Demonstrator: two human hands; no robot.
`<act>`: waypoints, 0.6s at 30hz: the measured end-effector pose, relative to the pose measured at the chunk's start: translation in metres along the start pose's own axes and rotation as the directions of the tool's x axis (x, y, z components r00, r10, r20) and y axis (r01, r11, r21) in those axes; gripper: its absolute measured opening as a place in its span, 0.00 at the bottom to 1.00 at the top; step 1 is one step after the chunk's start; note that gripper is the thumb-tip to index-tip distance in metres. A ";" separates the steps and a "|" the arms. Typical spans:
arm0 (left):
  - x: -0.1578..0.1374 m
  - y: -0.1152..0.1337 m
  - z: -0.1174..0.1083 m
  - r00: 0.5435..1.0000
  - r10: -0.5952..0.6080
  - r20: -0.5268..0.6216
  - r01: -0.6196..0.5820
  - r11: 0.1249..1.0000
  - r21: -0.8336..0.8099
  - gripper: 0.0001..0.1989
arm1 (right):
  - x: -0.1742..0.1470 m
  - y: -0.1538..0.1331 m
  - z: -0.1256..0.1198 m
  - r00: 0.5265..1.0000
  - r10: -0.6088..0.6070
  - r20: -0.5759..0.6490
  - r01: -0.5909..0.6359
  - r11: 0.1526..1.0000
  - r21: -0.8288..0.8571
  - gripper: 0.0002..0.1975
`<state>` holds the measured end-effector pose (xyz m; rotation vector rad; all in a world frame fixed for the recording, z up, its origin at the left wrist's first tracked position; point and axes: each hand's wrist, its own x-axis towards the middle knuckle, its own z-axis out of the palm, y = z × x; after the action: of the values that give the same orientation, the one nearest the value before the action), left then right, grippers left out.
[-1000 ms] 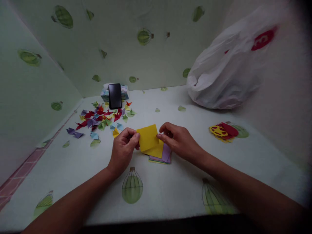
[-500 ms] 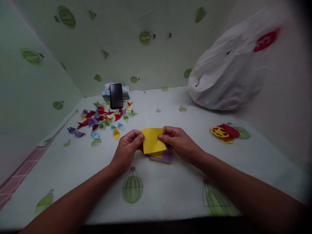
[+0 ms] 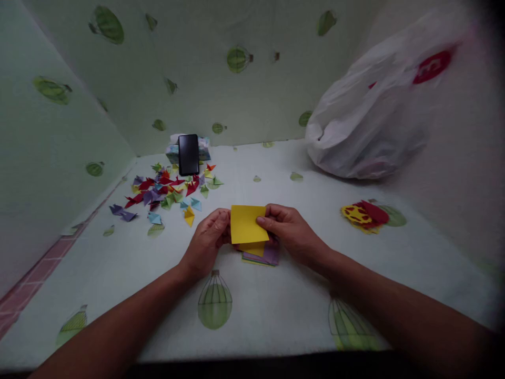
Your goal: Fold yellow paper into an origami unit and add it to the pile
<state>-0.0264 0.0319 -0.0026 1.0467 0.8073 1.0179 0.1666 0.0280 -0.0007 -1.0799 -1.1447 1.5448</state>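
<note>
A square of yellow origami paper (image 3: 248, 223) is held up in front of me. My right hand (image 3: 286, 226) pinches its right side, the thumb on the front face and the fingers behind. At the left edge is my left hand (image 3: 211, 237), fingers curled against the sheet and thumb off its front face; the fingertips are partly hidden. Just below and partly covered by the square lies a small stack of coloured paper (image 3: 268, 255), purple and yellow sheets showing.
Many folded paper pieces (image 3: 168, 195) in several colours lie at the left. Behind them a black phone (image 3: 188, 155) leans on a tissue box (image 3: 204, 149). Red and yellow cut-out shapes (image 3: 365, 215) lie at the right, below a large white plastic bag (image 3: 366, 121).
My left thumb has slid off the front of the yellow paper toward the left. The paper's lower edge has risen slightly. My right hand keeps its pinch.
</note>
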 end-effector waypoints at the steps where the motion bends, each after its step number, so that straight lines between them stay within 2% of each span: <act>1: 0.000 -0.001 -0.001 1.000 -0.002 -0.006 0.002 1.000 0.022 0.16 | -0.001 -0.001 0.000 1.000 -0.028 -0.012 0.027 0.999 -0.022 0.15; 5: 0.002 -0.005 -0.005 0.996 0.036 -0.085 -0.027 0.993 0.113 0.12 | -0.002 -0.001 0.001 0.998 -0.046 0.040 0.046 0.999 0.003 0.13; 9: 0.004 -0.007 -0.008 0.994 0.080 -0.071 -0.067 0.983 0.169 0.10 | -0.002 0.002 0.001 0.993 -0.035 0.113 0.030 0.998 0.052 0.12; 14: 0.003 -0.005 -0.007 0.990 0.135 -0.028 -0.127 0.973 0.191 0.08 | -0.001 0.002 0.001 0.996 -0.074 0.056 0.071 0.996 0.060 0.09; 18: 0.000 -0.001 -0.004 0.979 0.201 -0.039 -0.187 0.955 0.231 0.07 | -0.001 0.001 0.001 0.987 -0.157 0.042 0.155 0.987 0.047 0.08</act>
<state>-0.0300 0.0327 -0.0044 1.3158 0.8992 1.1481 0.1660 0.0262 -0.0015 -0.9076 -1.1924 1.4712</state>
